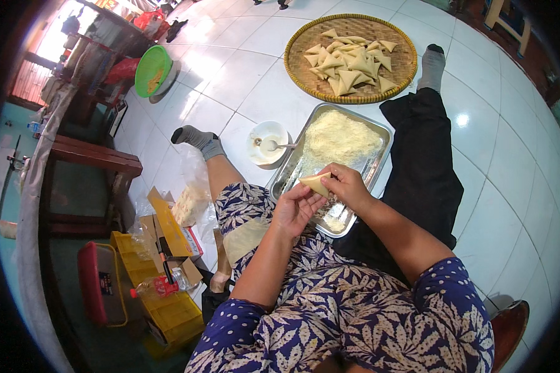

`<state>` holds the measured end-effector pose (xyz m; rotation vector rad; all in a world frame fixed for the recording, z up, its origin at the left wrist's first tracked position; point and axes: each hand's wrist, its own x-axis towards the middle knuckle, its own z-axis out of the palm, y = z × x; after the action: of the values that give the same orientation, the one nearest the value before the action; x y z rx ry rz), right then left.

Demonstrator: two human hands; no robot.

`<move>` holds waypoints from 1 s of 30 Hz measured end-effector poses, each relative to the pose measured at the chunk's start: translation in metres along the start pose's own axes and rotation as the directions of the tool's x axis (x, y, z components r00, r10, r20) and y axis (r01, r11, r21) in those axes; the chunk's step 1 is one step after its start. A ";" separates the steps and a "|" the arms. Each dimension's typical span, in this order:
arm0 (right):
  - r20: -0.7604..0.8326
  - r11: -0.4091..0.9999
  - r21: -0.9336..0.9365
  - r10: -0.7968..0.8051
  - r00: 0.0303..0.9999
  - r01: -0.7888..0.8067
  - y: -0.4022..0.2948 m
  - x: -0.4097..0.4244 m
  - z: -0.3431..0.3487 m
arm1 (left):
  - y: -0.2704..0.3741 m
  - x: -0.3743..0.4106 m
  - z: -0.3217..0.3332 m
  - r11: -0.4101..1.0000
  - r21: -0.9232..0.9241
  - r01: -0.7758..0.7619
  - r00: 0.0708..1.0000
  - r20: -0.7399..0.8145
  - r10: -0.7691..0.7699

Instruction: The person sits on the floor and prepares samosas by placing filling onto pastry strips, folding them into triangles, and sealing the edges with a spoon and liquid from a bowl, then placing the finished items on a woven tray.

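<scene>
Both my hands hold one folded triangular pastry (315, 183) over the near part of a metal tray (386, 140). My left hand (299, 207) supports it from below and the left, fingers partly spread. On its right corner my right hand (345, 183) pinches the wrapper between thumb and fingers. A heap of pale yellow shredded filling (340, 135) fills the tray's far part, with a small clump (334, 224) at the near end. Left of the tray sits a white bowl (256, 156) with a spoon (273, 145) in pale paste. Wrapper sheets (246, 240) lie across my left thigh.
Many folded triangles (354, 63) lie on a round woven bamboo tray (293, 70) beyond the metal tray. A green basin (140, 70) stands far left. To my left are an opened carton (163, 210), a plastic bottle (161, 285) and a yellow crate (179, 317).
</scene>
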<state>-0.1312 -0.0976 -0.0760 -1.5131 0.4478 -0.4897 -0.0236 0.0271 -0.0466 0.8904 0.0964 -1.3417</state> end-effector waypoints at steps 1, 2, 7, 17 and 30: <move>-0.015 1.000 -0.021 0.010 1.000 -0.011 0.002 0.001 -0.001 | -0.002 0.000 0.002 0.998 0.056 -0.017 1.000 -0.006 0.018; -0.064 0.999 -0.046 -0.010 0.998 0.007 0.008 0.003 -0.002 | -0.004 0.003 0.000 1.000 0.000 -0.003 1.000 -0.018 0.003; -0.117 0.940 -0.340 -0.060 0.991 0.017 -0.002 0.001 -0.004 | -0.010 0.005 0.000 0.997 0.053 -0.057 0.997 -0.052 0.060; -0.040 0.826 -0.563 -0.050 0.998 0.019 -0.016 -0.007 0.003 | -0.003 0.000 0.011 0.911 0.394 -0.125 0.945 -0.231 0.230; 0.222 0.517 -0.722 -0.458 0.861 0.460 -0.045 -0.023 0.010 | 0.024 -0.026 0.051 0.902 0.382 -0.202 0.967 -0.065 0.244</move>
<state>-0.1459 -0.0767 -0.0317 -2.5018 0.2323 -0.7733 -0.0317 0.0160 0.0139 1.2591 -0.1788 -1.1094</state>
